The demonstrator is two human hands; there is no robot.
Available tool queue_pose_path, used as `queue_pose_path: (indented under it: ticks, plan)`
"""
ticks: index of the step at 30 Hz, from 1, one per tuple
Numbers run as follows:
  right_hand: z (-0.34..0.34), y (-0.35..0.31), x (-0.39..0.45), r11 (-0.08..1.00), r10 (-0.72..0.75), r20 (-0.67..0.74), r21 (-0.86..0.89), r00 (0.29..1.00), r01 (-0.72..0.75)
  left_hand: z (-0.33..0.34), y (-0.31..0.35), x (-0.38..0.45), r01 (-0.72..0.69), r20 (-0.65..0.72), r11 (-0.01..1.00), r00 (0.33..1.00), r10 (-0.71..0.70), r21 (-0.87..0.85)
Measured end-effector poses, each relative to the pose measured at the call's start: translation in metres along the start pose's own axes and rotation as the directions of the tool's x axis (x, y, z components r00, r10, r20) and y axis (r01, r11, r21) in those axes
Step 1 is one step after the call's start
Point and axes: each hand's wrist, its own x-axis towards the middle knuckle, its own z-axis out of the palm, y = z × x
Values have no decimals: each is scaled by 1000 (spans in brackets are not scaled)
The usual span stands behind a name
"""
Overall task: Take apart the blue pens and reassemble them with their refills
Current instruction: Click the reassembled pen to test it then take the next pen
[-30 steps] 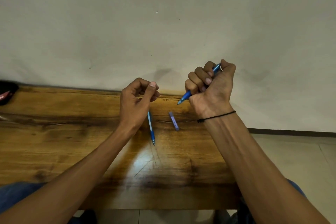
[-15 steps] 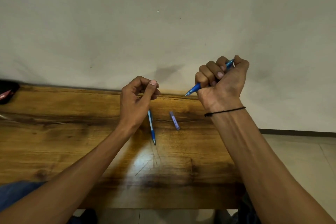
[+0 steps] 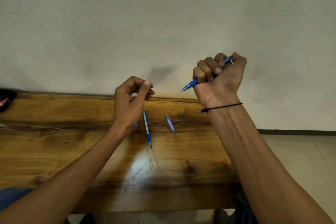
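My right hand point(image 3: 219, 80) is raised above the table's far right, fist shut on a blue pen point(image 3: 190, 84) whose tip points down-left. My left hand point(image 3: 130, 100) hovers over the table's middle, fingers curled toward the thumb; whether something small is pinched in it is too hard to tell. A second blue pen point(image 3: 147, 130) lies on the wooden table point(image 3: 54, 143) just right of my left wrist, tip toward me. A short purple piece point(image 3: 170, 123) lies to its right. A small blue bit point(image 3: 136, 125) peeks out beside my left wrist.
A plain wall point(image 3: 163, 23) rises right behind the table's far edge. A dark object with a red part point(image 3: 6, 99) sits at the far left edge. Tiled floor point(image 3: 298, 160) shows to the right of the table.
My right hand has lifted up and to the right with the blue pen. My left hand stays almost where it was. A small blue bit now shows beside my left wrist.
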Motion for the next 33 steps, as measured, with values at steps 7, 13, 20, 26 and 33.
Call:
queue_pose_path:
  ticks: [7,13,20,26,33]
  plan:
    - [4,-3,-2,1000,-4,13,4,1000,4,-2,4,0,-21,8,999,1000,21,24]
    - [7,-5,-3,1000,-2,22,20,1000,1,-1,9,0,-31,19,999,999,30,33]
    - [10,-7,-4,1000,12,21,13,1000,-12,-2,13,0,-23,12,999,1000,23,28]
    - [9,-5,-3,1000,12,11,-2,1000,-12,-2,13,0,-17,12,1000,1000,17,26]
    - [10,-7,-4,1000,20,14,4,1000,-20,-2,13,0,-13,12,1000,1000,12,29]
